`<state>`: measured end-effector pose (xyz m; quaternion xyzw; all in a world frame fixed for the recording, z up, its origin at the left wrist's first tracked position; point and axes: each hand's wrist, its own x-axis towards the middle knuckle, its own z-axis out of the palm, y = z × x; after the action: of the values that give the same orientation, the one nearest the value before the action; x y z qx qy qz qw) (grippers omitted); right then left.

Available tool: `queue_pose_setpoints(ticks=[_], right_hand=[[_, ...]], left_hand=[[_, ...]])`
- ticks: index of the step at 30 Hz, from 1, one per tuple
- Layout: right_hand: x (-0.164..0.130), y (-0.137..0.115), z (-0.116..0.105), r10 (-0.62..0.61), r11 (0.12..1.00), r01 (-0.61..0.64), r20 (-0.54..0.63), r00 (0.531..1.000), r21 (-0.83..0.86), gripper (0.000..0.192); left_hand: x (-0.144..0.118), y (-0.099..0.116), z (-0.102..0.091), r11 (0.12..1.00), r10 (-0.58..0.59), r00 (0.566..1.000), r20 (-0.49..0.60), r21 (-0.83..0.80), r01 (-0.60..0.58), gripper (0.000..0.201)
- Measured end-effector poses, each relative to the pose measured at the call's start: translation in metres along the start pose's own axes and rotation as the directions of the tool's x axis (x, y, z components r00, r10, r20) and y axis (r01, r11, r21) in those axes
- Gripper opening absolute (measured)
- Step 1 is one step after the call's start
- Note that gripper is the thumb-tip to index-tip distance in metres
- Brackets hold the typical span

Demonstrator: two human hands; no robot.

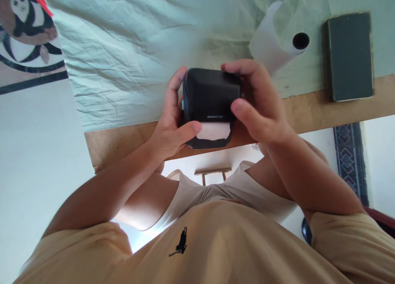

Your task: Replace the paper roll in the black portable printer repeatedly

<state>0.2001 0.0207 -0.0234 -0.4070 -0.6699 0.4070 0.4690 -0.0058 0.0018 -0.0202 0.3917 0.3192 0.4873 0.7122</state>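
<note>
Where the left hand and right hand grip: black device, centre of the frame, overlapping in view the surface's wooden front edge.
Left hand: curled around the left side, thumb at the white paper strip.
Right hand: clasping the right side, fingers and thumb apart.
Paper roll: upper right, green cloth between it and the device.
Dark tablet: far right, short of the front edge.

We take this for a home: a creased pale green cloth partly covers the wooden table, a panda picture shows at far left, a dark patterned band at right.
</note>
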Motion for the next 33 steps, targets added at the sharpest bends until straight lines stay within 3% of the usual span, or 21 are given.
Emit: queue_pose_setpoints(ticks=[2, 5, 10, 13, 18, 22, 27, 33], right_hand=[[-0.002, 0.002, 0.001, -0.075, 0.996, 0.078, 0.080, 0.994, -0.037, 0.054], [-0.002, 0.003, 0.000, -0.050, 0.996, 0.059, 0.122, 0.991, -0.068, 0.062], [0.002, 0.002, -0.003, -0.074, 0.992, 0.089, 0.156, 0.985, -0.093, 0.065], [0.003, 0.003, -0.005, -0.086, 0.984, 0.112, 0.177, 0.980, -0.142, 0.065], [0.005, 0.009, -0.004, -0.135, 0.976, 0.158, 0.153, 0.979, -0.150, 0.061], [0.005, 0.009, -0.005, -0.150, 0.982, 0.168, 0.177, 0.973, -0.088, 0.061], [0.003, 0.000, -0.006, -0.030, 0.981, 0.067, 0.200, 0.979, -0.181, 0.068], [0.002, 0.000, -0.006, -0.002, 0.986, 0.040, 0.234, 0.972, -0.159, 0.076]], left_hand=[[-0.001, 0.003, 0.008, 1.000, -0.023, 0.998, -0.055, -0.017, 0.022, 0.055], [-0.001, 0.005, 0.014, 0.996, -0.084, 0.985, -0.150, -0.012, 0.084, 0.045], [0.000, 0.004, 0.006, 0.995, -0.100, 0.991, -0.088, -0.020, 0.099, 0.037], [0.000, 0.004, 0.006, 0.996, -0.089, 0.991, -0.104, -0.038, 0.086, 0.032], [0.003, 0.004, 0.011, 0.989, -0.148, 0.966, -0.212, -0.048, 0.141, 0.035], [0.008, 0.006, 0.017, 0.973, -0.217, 0.948, -0.233, -0.126, 0.191, 0.039], [0.012, 0.014, 0.028, 0.957, -0.265, 0.924, -0.276, -0.192, 0.218, 0.038], [0.006, 0.007, 0.015, 0.967, -0.247, 0.933, -0.262, -0.134, 0.218, 0.042]])
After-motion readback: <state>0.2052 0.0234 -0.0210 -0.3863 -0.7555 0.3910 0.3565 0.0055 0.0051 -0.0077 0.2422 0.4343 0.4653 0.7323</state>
